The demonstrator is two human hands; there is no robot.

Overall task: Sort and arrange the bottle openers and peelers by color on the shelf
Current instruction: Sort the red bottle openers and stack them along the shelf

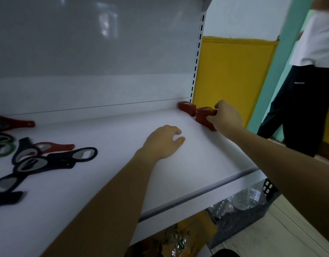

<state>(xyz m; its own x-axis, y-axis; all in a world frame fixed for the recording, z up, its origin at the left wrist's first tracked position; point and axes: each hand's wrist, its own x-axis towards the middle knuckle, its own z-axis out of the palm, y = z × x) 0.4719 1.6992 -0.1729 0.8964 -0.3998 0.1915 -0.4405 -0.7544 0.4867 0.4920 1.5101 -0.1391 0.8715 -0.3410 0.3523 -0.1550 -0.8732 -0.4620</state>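
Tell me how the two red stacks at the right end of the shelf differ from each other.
The back red stack sits untouched in the rear corner; the front red stack is gripped by the right hand. The back red stack lies by the rear panel, the front red stack nearer the front of the shelf. Both are red piles at the right end.
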